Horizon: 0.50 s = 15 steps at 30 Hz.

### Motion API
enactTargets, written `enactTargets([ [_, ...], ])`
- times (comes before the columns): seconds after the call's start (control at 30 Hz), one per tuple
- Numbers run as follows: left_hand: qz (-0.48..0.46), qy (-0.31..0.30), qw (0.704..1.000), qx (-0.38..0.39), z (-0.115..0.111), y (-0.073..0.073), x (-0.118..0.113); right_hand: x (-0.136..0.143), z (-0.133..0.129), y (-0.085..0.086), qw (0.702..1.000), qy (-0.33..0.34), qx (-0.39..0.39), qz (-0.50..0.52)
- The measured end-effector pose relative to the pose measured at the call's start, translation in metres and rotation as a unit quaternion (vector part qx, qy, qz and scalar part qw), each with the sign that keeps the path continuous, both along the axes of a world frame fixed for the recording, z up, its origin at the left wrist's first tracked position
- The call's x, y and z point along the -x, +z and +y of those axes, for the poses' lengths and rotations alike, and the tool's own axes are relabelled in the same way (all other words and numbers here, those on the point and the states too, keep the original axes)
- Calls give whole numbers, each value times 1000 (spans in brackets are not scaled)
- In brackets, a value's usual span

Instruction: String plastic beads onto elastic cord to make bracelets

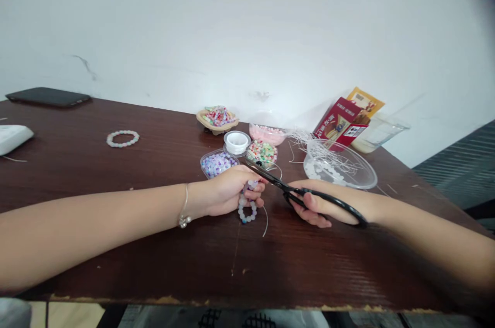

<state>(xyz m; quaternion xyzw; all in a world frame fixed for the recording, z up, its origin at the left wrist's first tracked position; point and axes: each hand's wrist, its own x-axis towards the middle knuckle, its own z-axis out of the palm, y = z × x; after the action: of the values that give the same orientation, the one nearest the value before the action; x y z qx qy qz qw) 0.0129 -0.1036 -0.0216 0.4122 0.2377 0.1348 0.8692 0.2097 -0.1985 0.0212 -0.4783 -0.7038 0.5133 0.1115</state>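
My left hand (232, 191) is closed around a beaded bracelet (247, 213) of whitish and purple beads, part of which dangles below the fingers. A loose end of pale cord (266, 222) hangs beside it. In my right hand (309, 207) are black scissors (323, 195), fingers through and around the handles. Their blades point left and reach the fingertips of my left hand; whether they touch the cord there I cannot tell. Just behind stand a tub of purple and white beads (218, 164), a spool of clear cord (236, 143) and a tub of multicoloured beads (263, 152).
Pink beads (267, 135) and a beige dish (217, 120) stand by the wall. At right are a clear lid (367, 176) with cord strands, a red box (338, 121) and a glass cup (381, 132). A finished-looking bracelet (122, 144) and a dark phone (48, 96) lie left.
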Motion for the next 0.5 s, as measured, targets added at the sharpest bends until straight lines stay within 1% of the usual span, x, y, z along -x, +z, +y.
enactTargets([
  [0.07,3,1,1000,5,1,1,0,5,0,3,1000,-20,-1,-22],
  [0.17,18,-7,1000,-11,0,2,0,7,-11,6,994,-93,17,-54],
  [0.2,23,-9,999,-28,-2,1,0,5,-18,6,990,-120,0,-72],
  [0.27,34,-5,996,-87,-8,2,2,-2,-37,6,971,-174,-84,-143],
  [0.33,71,-4,980,-184,-11,6,4,-13,-60,3,929,-210,-164,-258],
  [0.37,100,-18,960,-260,-10,11,4,-18,-72,0,906,-220,-176,-314],
  [0.4,124,-34,924,-361,-7,19,3,-24,-84,-4,888,-228,-171,-360],
  [0.43,141,-43,867,-476,-4,30,-2,-29,-94,-8,874,-233,-158,-396],
  [0.47,148,-49,792,-591,1,43,-9,-33,-103,-13,863,-238,-147,-420],
  [0.5,150,-35,704,-694,7,58,-21,-37,-110,-17,856,-245,-144,-432],
])
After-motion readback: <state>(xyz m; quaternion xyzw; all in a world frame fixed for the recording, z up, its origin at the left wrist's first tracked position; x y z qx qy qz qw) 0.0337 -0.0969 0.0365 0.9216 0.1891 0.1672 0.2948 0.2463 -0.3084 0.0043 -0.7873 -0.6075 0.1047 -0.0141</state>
